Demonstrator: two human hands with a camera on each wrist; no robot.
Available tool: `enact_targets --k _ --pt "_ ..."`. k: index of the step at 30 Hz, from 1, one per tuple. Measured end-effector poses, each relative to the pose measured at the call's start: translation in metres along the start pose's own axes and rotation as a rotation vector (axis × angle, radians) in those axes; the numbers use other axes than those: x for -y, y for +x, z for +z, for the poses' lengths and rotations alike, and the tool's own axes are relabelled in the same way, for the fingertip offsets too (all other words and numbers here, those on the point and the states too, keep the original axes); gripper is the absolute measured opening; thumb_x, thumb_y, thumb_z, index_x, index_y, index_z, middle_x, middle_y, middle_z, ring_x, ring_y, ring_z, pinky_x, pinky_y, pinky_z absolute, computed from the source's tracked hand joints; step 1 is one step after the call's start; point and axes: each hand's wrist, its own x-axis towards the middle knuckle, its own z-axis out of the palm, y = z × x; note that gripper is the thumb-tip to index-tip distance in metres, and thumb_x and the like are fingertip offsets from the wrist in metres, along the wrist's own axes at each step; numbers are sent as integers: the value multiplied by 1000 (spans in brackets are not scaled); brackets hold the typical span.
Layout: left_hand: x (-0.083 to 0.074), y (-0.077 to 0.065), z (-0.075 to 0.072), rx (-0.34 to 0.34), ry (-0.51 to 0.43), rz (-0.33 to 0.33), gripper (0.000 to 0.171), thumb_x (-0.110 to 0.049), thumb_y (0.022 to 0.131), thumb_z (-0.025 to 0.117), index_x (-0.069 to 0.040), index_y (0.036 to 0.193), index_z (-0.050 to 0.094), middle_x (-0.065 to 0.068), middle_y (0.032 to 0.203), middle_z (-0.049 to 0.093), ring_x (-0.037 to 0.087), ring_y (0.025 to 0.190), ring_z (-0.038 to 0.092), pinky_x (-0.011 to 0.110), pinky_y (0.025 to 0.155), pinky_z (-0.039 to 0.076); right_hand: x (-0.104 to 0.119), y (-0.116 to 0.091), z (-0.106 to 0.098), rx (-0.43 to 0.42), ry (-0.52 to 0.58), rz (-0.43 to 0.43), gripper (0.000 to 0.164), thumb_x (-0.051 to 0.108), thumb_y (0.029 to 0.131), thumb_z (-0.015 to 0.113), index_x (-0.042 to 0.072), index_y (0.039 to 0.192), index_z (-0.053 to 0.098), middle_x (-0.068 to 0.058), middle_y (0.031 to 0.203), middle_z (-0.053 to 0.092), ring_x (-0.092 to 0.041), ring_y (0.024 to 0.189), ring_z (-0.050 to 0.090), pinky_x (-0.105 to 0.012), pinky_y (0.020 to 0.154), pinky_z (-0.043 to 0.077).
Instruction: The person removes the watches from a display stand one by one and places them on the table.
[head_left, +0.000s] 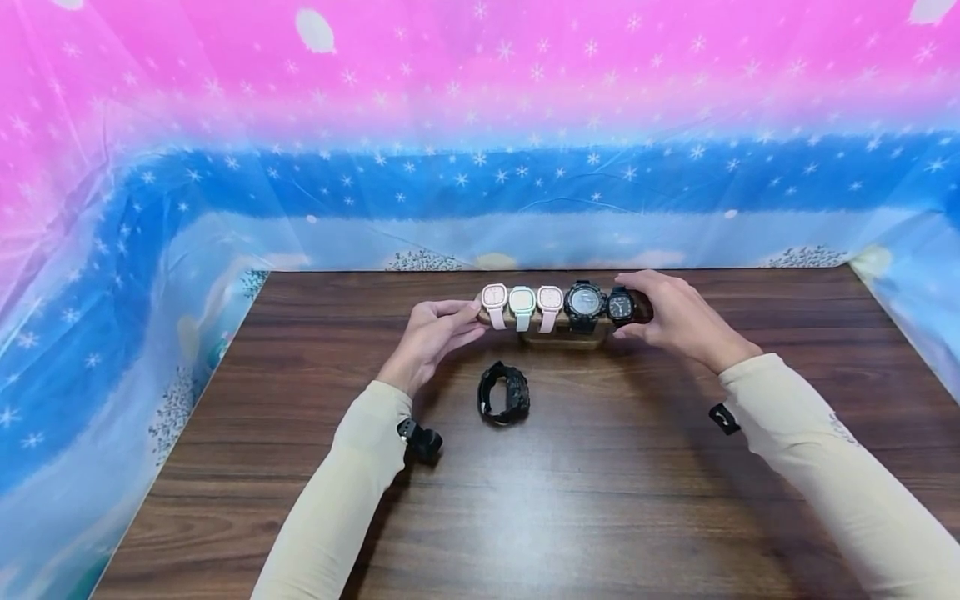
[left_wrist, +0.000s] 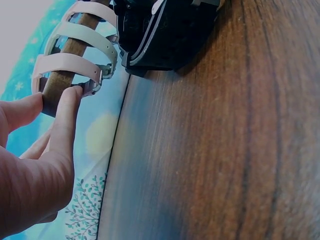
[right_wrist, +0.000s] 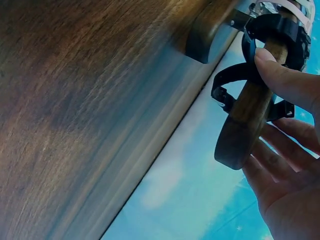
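Note:
A wooden watch stand (head_left: 562,340) carries a row of watches on its bar: a pink watch (head_left: 494,295), a mint-green watch (head_left: 522,302), another pink watch (head_left: 551,297), a large black watch (head_left: 586,301) and a smaller black watch (head_left: 620,307). With thumb and finger, my left hand (head_left: 438,333) pinches the bar's left end (left_wrist: 59,90). My right hand (head_left: 678,321) holds the smaller black watch at the right end, thumb on its strap (right_wrist: 232,75) and fingers behind. The bar's bare right tip (right_wrist: 237,140) sticks out past this strap.
A loose black watch (head_left: 505,394) stands on the brown wooden table (head_left: 600,500) in front of the stand. Patterned cloth (head_left: 480,183) rises behind the table's back edge. Small black straps (head_left: 422,442) hang at the sleeves.

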Motion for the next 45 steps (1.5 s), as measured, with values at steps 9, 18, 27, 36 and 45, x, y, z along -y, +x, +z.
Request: enact_targets --k 9,18,27,36,45 --pt "0 -2 -2 8 6 10 37 -3 100 63 11 133 57 24 123 64 25 100 71 31 91 58 -1 0 3 4 15 -15 67 14 78 90 -1 135 60 -23 132 62 -41 115 61 -55 95 51" --pt "0 1 0 6 -2 3 35 -3 99 63 10 132 59 23 124 64 26 100 71 31 91 58 -5 -1 -3 11 -8 0 66 14 78 90 0 135 61 -23 135 60 -42 117 60 -56 97 49" --pt "2 1 0 6 -9 11 36 -3 99 64 10 132 58 25 125 63 25 99 71 30 90 58 -12 -10 -6 -11 -12 11 64 12 77 90 0 133 62 -23 129 63 -41 112 62 -55 94 51" --pt "2 1 0 2 -12 2 36 -3 99 64 10 131 59 23 123 64 25 98 71 31 90 59 -21 -18 -11 -49 7 -4 63 10 77 89 -3 132 62 -23 128 64 -42 116 61 -57 98 49" --pt "4 2 0 14 -14 10 36 -2 99 64 11 132 58 22 122 64 23 96 71 32 91 58 -30 -27 -15 -83 10 3 61 9 77 89 -3 131 62 -24 128 64 -45 120 58 -59 100 47"
